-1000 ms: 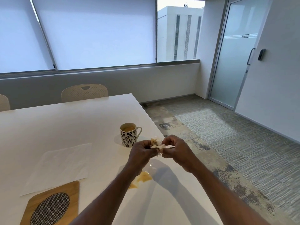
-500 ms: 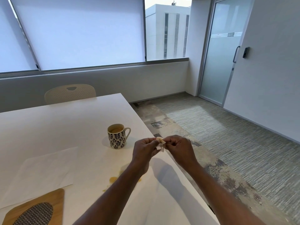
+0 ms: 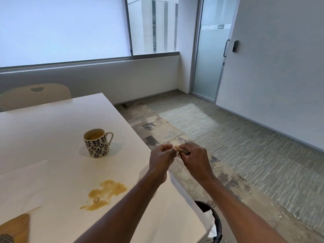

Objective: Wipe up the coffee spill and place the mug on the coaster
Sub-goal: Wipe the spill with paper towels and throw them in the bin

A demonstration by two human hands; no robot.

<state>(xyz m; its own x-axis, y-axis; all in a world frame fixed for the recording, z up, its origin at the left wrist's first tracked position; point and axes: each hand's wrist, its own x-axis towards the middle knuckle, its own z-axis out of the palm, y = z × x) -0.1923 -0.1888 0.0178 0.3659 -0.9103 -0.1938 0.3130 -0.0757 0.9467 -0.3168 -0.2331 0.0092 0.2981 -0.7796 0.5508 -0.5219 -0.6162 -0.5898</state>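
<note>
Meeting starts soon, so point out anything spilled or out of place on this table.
A brown coffee spill lies in blotches on the white table, nearer than the mug. The mug stands upright on bare tabletop, apart from the coaster at the lower-left edge. The left hand and right hand pinch a small stained wad.

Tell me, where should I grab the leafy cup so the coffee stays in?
Take the white ceramic mug with dark leaf print by its loop handle, coming from the right. The handle sticks out that way, and the mug stands upright with coffee inside, so keep it level. The left hand and right hand pinch a stained paper wad; free one first.
</note>
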